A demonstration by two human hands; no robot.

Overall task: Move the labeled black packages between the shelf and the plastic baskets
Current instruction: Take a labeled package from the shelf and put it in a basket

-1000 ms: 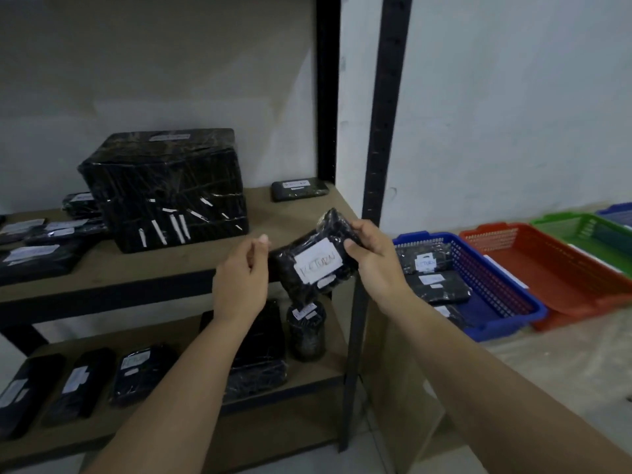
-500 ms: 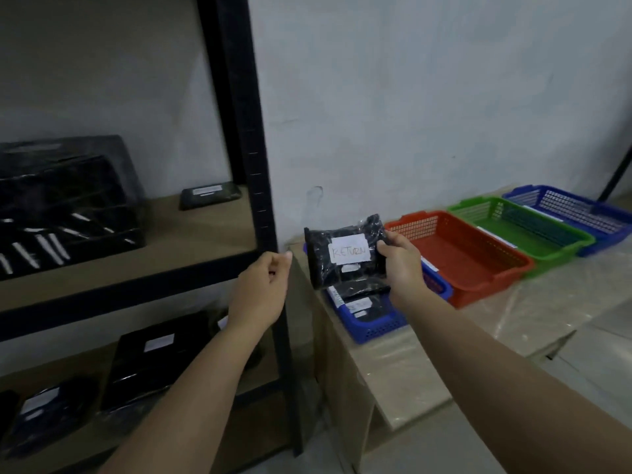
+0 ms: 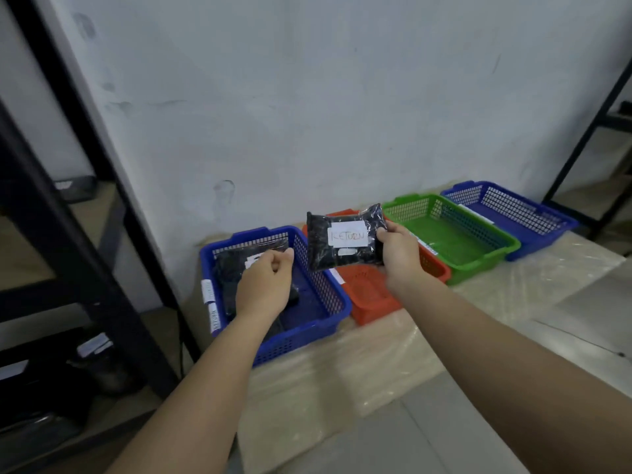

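My right hand (image 3: pixel 398 252) grips a black package (image 3: pixel 343 237) by its right edge; its white label reads RETURN. The package hangs in the air above the gap between the near blue basket (image 3: pixel 328 313) and the red basket (image 3: pixel 371 299). My left hand (image 3: pixel 265 283) hovers over the near blue basket with loosely curled fingers and holds nothing. Under that hand, black labeled packages (image 3: pixel 229 271) lie in the blue basket. The shelf (image 3: pixel 68 241) with more dark packages stands at the left.
A green basket (image 3: pixel 455 241) and a second blue basket (image 3: pixel 513 217) continue the row to the right on a low plastic-covered table (image 3: pixel 376 364). Another black rack (image 3: pixel 588 131) stands at the far right. The white wall is just behind the baskets.
The view has swung right, away from the shelf toward the baskets. My right hand carried the RETURN package over the baskets, and my left hand moved over the near blue basket.
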